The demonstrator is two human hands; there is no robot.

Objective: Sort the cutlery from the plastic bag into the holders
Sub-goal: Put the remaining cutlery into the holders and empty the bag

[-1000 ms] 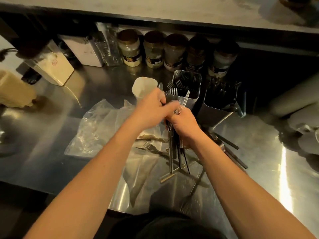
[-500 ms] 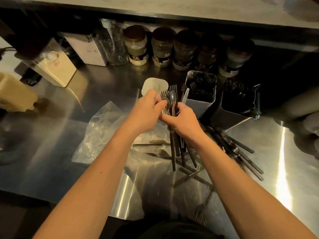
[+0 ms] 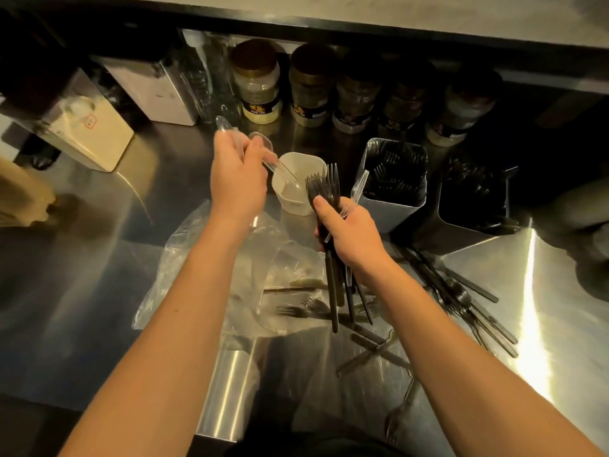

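While the right hand (image 3: 351,232) is gripping a bundle of dark metal forks (image 3: 324,189) beside the white plastic cup (image 3: 298,179), the left hand (image 3: 237,179) is pinching clear plastic spoons (image 3: 263,150) over it.

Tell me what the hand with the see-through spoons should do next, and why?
Probably lower and let go. The left hand grips clear plastic spoons whose tips already point into the white cup, while the right hand holds the forks.

Glossy steel counter (image 3: 99,291), clear plastic bag (image 3: 197,258)
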